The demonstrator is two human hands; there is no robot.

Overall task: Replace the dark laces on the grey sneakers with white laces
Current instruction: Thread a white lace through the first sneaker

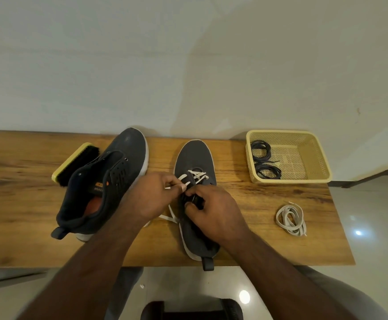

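1. Right sneaker (pixel 194 158) flat on worktop (pixel 246 204), toe away, eyelets facing up for threading.
2. Left hand (pixel 151 195) pinches white lace (pixel 185 177) end.
3. Right hand (pixel 213 213) grips tongue, probably steadying it.
4. Dark laces (pixel 261 150) binned in basket (pixel 315 158).

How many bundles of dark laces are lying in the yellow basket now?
2. Both lie at the left side of the yellow basket: one dark lace bundle toward the wall, the other dark lace bundle nearer the person. None seems hidden.
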